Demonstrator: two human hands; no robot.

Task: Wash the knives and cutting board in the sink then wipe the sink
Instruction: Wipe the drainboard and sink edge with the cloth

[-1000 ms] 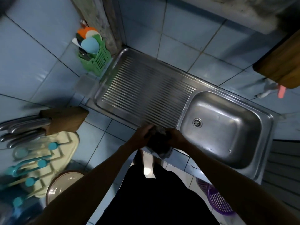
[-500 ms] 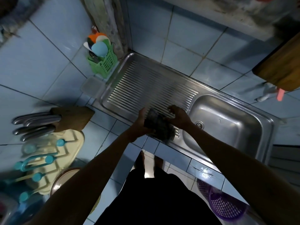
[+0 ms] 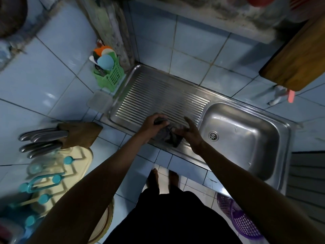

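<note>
A steel sink has a ribbed drainboard [image 3: 161,97] on the left and a basin [image 3: 246,138] with a round drain on the right. A dark cloth [image 3: 169,136] lies bunched on the drainboard's front edge. My left hand [image 3: 152,125] grips the cloth's left end. My right hand [image 3: 190,132] rests on its right side with fingers spread. Several steel-handled knives stand in a wooden block [image 3: 80,134] on the tiled counter at left. A wooden cutting board [image 3: 297,60] leans at the upper right.
A green cutlery caddy [image 3: 110,74] with coloured spoons stands by the drainboard's far left corner, a clear lidded box [image 3: 99,103] beside it. A cream drying rack [image 3: 70,166] with teal pegs lies at lower left. A purple basket [image 3: 241,219] sits on the floor.
Both hands moved the cloth forward from the counter's front edge onto the drainboard. The right hand's fingers have spread out over it.
</note>
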